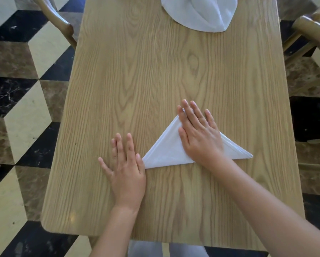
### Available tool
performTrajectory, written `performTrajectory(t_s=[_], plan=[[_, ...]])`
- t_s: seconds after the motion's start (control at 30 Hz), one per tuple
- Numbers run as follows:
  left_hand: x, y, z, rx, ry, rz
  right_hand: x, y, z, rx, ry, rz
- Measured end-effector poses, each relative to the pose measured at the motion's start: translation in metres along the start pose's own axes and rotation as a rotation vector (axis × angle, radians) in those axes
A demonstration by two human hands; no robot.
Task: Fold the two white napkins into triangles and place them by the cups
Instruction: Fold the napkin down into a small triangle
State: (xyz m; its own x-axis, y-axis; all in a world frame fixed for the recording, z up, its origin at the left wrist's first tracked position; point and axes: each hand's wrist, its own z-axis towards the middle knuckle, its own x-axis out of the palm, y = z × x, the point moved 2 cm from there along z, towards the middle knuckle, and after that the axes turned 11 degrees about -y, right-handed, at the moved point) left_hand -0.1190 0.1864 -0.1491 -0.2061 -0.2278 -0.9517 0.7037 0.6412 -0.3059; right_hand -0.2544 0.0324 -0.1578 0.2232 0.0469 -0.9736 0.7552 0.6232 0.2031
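A white napkin (164, 149) lies flat on the wooden table (137, 71), folded into a triangle. Its long edge runs parallel to the near table edge; its apex points away from the person. Layered hems are visible along the left sloping edge and at the right corner.

The right hand (200, 134) rests palm-down on the triangle, covering the apex and most of the right half. Its fingers (195, 110) are extended flat and slightly spread, with the tips reaching past the apex onto bare wood. The thumb lies alongside the palm on the cloth. Nothing is pinched.

The left hand (127, 169) lies palm-down on the table just beside the left corner of the triangle. Its thumb side touches that corner. The fingers are straight; the three middle fingers lie close together and the little finger is splayed outward to the left. This hand holds nothing.

A second white napkin (198, 12) lies at the far end of the table, well apart from the first. It is loosely laid, with a rounded near edge, and is cut off by the top of the view; its fold state cannot be determined.

Wooden chairs (307, 30) stand at the far left and right of the table. The floor (16, 89) is tiled in a cube pattern of black, brown and cream.
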Motion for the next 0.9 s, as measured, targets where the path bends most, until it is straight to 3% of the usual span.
performTrajectory(t_s=[0.17, 0.3, 0.37, 0.53, 0.67, 0.8, 0.9], plan=[[-0.001, -0.027, 0.018, 0.098, -0.083, -0.180, -0.006, 0.000, 0.002, -0.015, -0.002, 0.072], [0.014, -0.081, 0.041, 0.520, 0.038, -0.201, -0.029, -0.009, -0.002, 0.143, -0.144, 0.397], [0.027, -0.093, 0.042, 0.659, 0.123, -0.090, -0.044, -0.024, -0.017, 0.255, -0.254, 0.357], [0.038, -0.090, 0.040, 0.655, 0.120, -0.013, -0.067, -0.064, -0.063, 0.493, 0.029, 0.156], [0.040, -0.095, 0.036, 0.611, 0.094, -0.020, -0.075, -0.077, -0.064, 0.605, 0.108, 0.308], [0.042, -0.103, 0.028, 0.519, 0.069, -0.002, -0.081, -0.084, -0.062, 0.767, -0.046, 0.630], [0.044, -0.109, 0.023, 0.450, 0.043, 0.012, -0.080, -0.081, -0.065, 0.910, -0.214, 1.076]])
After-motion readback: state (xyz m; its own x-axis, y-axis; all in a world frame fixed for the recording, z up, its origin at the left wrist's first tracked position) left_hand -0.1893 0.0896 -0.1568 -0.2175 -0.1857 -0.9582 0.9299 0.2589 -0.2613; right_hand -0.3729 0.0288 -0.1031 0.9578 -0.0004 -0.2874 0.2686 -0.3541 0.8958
